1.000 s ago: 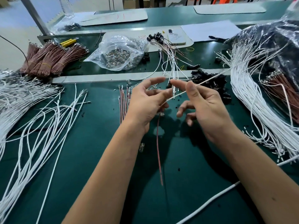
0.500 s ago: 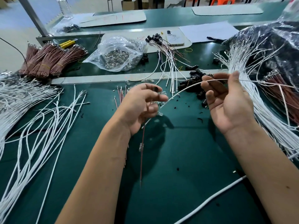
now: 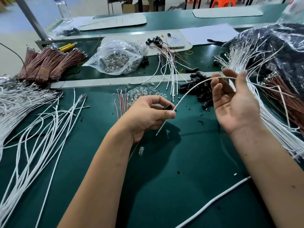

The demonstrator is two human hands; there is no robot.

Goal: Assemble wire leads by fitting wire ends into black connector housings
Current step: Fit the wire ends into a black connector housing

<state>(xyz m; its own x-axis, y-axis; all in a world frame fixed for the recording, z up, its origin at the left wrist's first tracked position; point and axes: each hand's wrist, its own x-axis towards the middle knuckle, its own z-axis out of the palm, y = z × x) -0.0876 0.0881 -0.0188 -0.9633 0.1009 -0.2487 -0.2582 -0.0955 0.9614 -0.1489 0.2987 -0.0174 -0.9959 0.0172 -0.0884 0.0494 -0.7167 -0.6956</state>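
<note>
My left hand [image 3: 151, 112] pinches a small black connector housing [image 3: 167, 107] above the green mat, and a brown wire hangs down below that hand. A white wire [image 3: 190, 90] arcs from the housing up to my right hand [image 3: 233, 102]. Its free end [image 3: 160, 129] pokes out below my left fingers. The right hand is palm up, with the wire pinched between thumb and fingertips. A heap of loose black housings [image 3: 199, 89] lies just beyond, between the hands.
White wires lie in bundles at the left [image 3: 32, 129] and right [image 3: 271, 116]. Brown wire bundles [image 3: 47, 63] sit far left, and more brown wires at the right [image 3: 289, 99]. A clear bag of metal parts [image 3: 116, 58] and finished leads [image 3: 164, 53] lie behind. Small clear bulbs [image 3: 143, 92] are scattered ahead.
My right hand has drawn away to the right and turned palm up, pulling the white wire out into a long arc. My left hand has stayed near the middle with the housing.
</note>
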